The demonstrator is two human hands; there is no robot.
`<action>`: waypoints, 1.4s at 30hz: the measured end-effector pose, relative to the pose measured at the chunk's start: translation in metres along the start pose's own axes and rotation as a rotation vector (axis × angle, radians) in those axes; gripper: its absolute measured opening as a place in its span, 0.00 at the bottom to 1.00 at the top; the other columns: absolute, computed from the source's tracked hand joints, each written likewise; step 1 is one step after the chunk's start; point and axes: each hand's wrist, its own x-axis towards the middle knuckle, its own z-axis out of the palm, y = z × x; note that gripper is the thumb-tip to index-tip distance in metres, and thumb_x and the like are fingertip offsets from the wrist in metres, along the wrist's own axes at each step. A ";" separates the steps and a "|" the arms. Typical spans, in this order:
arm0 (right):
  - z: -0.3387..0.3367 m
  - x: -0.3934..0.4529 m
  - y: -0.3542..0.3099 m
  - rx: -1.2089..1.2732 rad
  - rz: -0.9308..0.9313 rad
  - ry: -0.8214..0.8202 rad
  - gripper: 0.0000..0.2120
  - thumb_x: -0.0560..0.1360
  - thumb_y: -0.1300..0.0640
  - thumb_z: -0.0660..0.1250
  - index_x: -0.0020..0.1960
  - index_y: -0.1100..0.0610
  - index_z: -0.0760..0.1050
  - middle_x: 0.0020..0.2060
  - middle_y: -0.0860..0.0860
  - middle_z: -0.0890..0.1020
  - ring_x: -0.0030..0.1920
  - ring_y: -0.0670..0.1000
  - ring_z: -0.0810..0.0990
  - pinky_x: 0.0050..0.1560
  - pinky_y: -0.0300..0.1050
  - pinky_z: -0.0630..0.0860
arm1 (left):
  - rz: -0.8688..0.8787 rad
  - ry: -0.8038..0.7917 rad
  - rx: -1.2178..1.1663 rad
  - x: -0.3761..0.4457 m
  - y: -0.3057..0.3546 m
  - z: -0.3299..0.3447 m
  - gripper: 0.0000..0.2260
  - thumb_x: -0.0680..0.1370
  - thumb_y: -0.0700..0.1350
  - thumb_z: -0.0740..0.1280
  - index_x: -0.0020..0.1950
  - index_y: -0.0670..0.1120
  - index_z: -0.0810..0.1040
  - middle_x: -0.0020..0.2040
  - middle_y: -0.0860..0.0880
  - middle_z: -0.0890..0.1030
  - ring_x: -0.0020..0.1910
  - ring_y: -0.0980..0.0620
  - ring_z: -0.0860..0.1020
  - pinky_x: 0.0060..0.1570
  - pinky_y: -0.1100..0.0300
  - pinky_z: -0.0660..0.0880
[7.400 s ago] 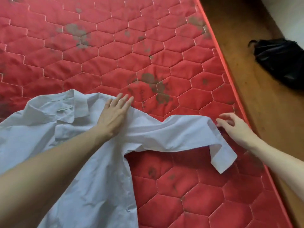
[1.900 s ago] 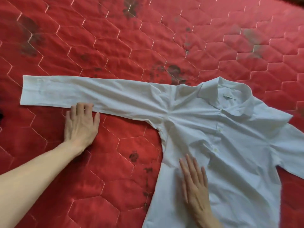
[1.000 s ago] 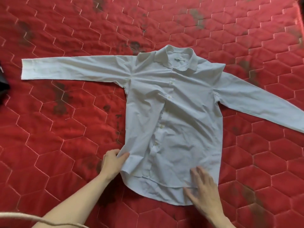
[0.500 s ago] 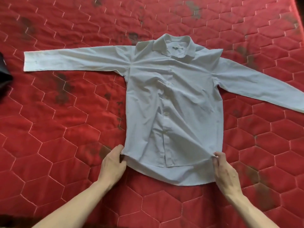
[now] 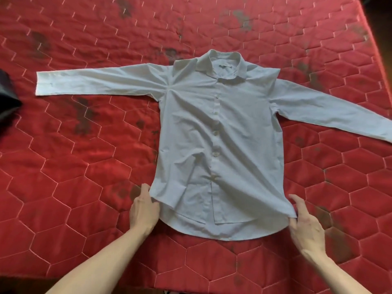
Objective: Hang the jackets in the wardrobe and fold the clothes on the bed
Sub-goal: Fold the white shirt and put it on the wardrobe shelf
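A pale blue long-sleeved shirt (image 5: pixel 220 145) lies flat, front up, on the red quilted mattress (image 5: pixel 84 166), collar away from me and both sleeves spread out sideways. My left hand (image 5: pixel 144 211) pinches the shirt's lower left side seam near the hem. My right hand (image 5: pixel 305 223) pinches the lower right corner, with the cloth pulled taut between them. The right sleeve's cuff runs off the frame's right edge.
A dark garment or bag (image 5: pixel 6 98) pokes in at the left edge beside the left cuff. The mattress's right edge (image 5: pixel 375 45) shows at the top right. Dark stains mark the quilting around the shirt.
The shirt's front panels now lie smoother and its hem sits lower and flatter. Both hands have stayed at the bottom corners, drawing the cloth down and outward.
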 end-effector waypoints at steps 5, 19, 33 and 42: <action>-0.012 -0.004 0.006 0.253 0.160 0.105 0.34 0.76 0.64 0.56 0.75 0.37 0.69 0.54 0.62 0.84 0.47 0.65 0.80 0.51 0.60 0.74 | 0.171 0.178 0.172 -0.006 -0.018 -0.020 0.17 0.74 0.30 0.65 0.58 0.47 0.68 0.33 0.43 0.78 0.32 0.36 0.79 0.34 0.50 0.69; 0.008 -0.023 0.068 -0.493 -0.567 -0.018 0.25 0.75 0.55 0.63 0.72 0.51 0.78 0.76 0.55 0.73 0.76 0.57 0.68 0.67 0.56 0.69 | 0.622 -0.003 0.644 -0.022 -0.104 -0.034 0.23 0.76 0.47 0.56 0.65 0.45 0.83 0.35 0.52 0.74 0.33 0.47 0.74 0.29 0.52 0.74; 0.032 -0.028 0.020 -0.356 -0.778 -0.223 0.31 0.82 0.30 0.55 0.75 0.48 0.73 0.74 0.47 0.73 0.71 0.52 0.76 0.65 0.45 0.75 | 0.900 -0.181 0.822 0.004 -0.051 -0.011 0.06 0.69 0.49 0.62 0.34 0.51 0.76 0.32 0.50 0.76 0.30 0.48 0.74 0.34 0.52 0.76; 0.056 0.090 -0.058 -0.199 -0.548 0.042 0.30 0.85 0.48 0.54 0.85 0.50 0.53 0.84 0.50 0.56 0.84 0.52 0.53 0.79 0.51 0.55 | 0.666 -0.114 0.606 0.039 0.080 0.051 0.25 0.81 0.52 0.58 0.74 0.44 0.76 0.72 0.41 0.77 0.70 0.38 0.77 0.62 0.41 0.78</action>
